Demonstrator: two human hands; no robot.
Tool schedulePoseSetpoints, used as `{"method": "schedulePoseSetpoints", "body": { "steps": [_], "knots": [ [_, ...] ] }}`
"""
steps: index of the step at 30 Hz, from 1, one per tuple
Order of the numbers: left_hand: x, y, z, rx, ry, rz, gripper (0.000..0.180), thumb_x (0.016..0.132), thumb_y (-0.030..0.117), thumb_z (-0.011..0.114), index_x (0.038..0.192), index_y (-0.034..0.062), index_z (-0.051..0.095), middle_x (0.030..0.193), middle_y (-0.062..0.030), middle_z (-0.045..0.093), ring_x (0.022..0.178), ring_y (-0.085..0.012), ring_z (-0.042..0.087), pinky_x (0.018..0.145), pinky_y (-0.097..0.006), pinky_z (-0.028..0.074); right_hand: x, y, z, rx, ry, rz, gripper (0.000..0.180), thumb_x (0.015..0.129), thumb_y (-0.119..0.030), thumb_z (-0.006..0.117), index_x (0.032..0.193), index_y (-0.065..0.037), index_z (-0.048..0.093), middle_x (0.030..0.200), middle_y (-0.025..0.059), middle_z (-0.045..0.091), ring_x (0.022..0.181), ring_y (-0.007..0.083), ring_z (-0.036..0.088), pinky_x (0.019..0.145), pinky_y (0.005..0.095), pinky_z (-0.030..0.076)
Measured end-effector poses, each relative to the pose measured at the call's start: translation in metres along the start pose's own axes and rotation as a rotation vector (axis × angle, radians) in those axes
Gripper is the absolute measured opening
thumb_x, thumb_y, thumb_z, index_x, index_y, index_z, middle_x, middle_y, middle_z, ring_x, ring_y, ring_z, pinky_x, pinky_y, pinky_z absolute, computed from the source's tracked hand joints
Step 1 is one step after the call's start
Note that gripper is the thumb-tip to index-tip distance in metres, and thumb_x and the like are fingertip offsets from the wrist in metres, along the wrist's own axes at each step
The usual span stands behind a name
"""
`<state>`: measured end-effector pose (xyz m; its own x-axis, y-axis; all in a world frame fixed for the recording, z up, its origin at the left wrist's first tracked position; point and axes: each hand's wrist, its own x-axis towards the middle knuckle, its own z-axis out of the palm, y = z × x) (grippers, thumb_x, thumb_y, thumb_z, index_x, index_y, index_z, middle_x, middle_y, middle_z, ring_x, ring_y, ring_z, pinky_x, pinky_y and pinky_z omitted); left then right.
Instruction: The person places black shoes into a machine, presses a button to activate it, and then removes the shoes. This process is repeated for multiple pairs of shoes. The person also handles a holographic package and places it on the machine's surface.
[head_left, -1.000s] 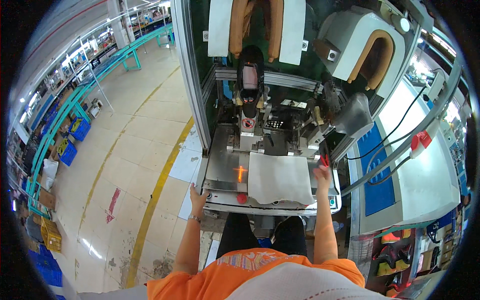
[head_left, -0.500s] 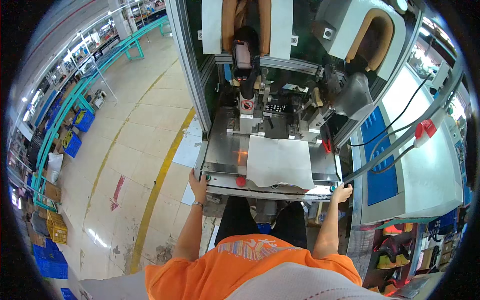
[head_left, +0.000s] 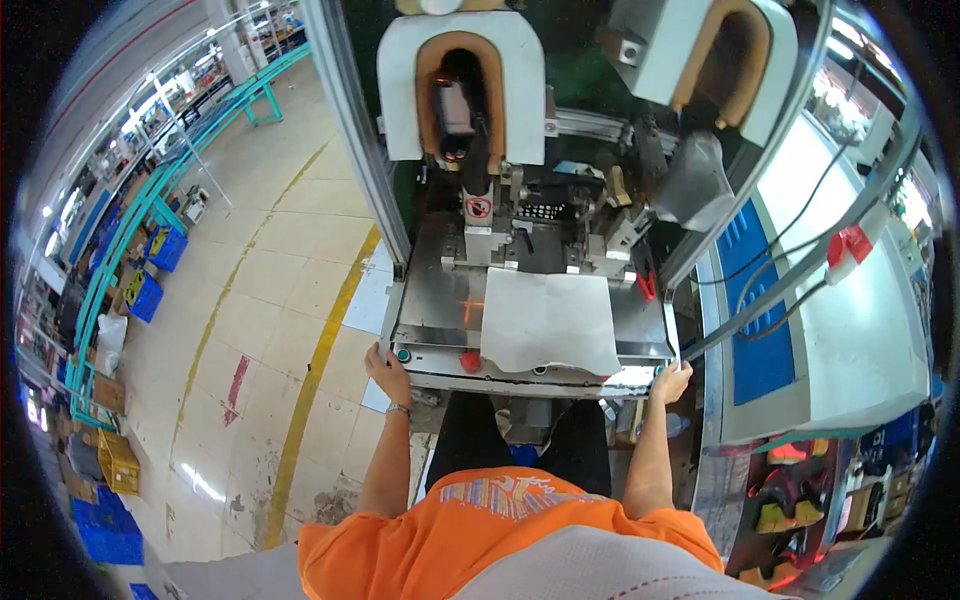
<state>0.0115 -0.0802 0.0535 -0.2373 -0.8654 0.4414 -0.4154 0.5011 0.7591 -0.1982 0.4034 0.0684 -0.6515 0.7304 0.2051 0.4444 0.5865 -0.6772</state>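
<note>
My left hand [head_left: 389, 377] rests at the front left corner of a machine's metal table [head_left: 430, 322], thumb by a green button [head_left: 403, 356], fingers curled round the edge. At the opposite corner, my right hand [head_left: 671, 383] curls round the front edge, beside another green button mostly covered by it. Between them a pale sheet [head_left: 549, 322] lies over the table and its front rail. Behind it a dark shoe-like piece [head_left: 457, 108] stands on the left post, within a white U-shaped pad block [head_left: 397, 85] lined in brown. A metal shoe form [head_left: 697, 182] sits at the right station.
A red button [head_left: 471, 361] sits on the front rail. A second white U-shaped block [head_left: 777, 70] hangs at upper right. Red-handled pliers [head_left: 646, 286] lie near the right post. A grey pipe [head_left: 770, 300] and cables run at right. Shoes fill a rack [head_left: 790, 505] at lower right.
The left U-shaped block has come down and forward round the dark shoe-like piece. My view has shifted slightly; both hands stay at the table corners.
</note>
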Motion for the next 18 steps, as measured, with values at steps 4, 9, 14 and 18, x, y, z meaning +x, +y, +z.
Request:
{"method": "schedulePoseSetpoints", "body": {
  "steps": [4,9,14,18],
  "knots": [
    [0.001,-0.059,0.032,-0.346,0.143,-0.057,0.045,0.077,0.020,0.061,0.110,-0.0064,0.046,0.106,-0.0242,0.049,0.103,-0.0321,0.046,0.089,-0.039,0.037,-0.001,-0.002,-0.013,0.182,0.011,-0.023,0.030,0.076,-0.020,0.053,0.103,-0.011,0.058,0.097,0.0125,0.061,0.087,0.0302,0.058,0.077,0.0393,0.044],
    [0.004,-0.033,0.023,-0.091,-0.022,-0.278,0.056,0.078,0.033,0.062,0.111,-0.0073,0.043,0.105,-0.0228,0.050,0.094,-0.0328,0.051,0.083,-0.038,0.041,0.001,-0.003,-0.009,0.000,0.032,0.035,0.025,0.074,-0.018,0.053,0.098,-0.012,0.058,0.093,0.0091,0.060,0.084,0.0277,0.057,0.074,0.0399,0.044],
    [0.011,-0.054,0.019,-0.100,-0.097,-0.231,0.056,0.078,0.037,0.060,0.111,-0.0054,0.043,0.105,-0.0217,0.050,0.094,-0.0311,0.051,0.082,-0.038,0.043,0.002,-0.001,0.011,0.112,0.135,0.022,0.025,0.078,-0.025,0.055,0.097,-0.008,0.053,0.095,0.0096,0.058,0.092,0.0256,0.052,0.079,0.0387,0.039],
    [0.007,-0.044,0.021,-0.089,-0.143,-0.255,0.052,0.078,0.035,0.061,0.107,-0.0049,0.044,0.102,-0.0210,0.051,0.090,-0.0301,0.051,0.079,-0.038,0.044,0.003,0.001,0.010,0.113,0.148,0.036,0.025,0.078,-0.026,0.054,0.096,-0.008,0.053,0.095,0.0090,0.057,0.092,0.0256,0.051,0.078,0.0386,0.038]
  ]
}}
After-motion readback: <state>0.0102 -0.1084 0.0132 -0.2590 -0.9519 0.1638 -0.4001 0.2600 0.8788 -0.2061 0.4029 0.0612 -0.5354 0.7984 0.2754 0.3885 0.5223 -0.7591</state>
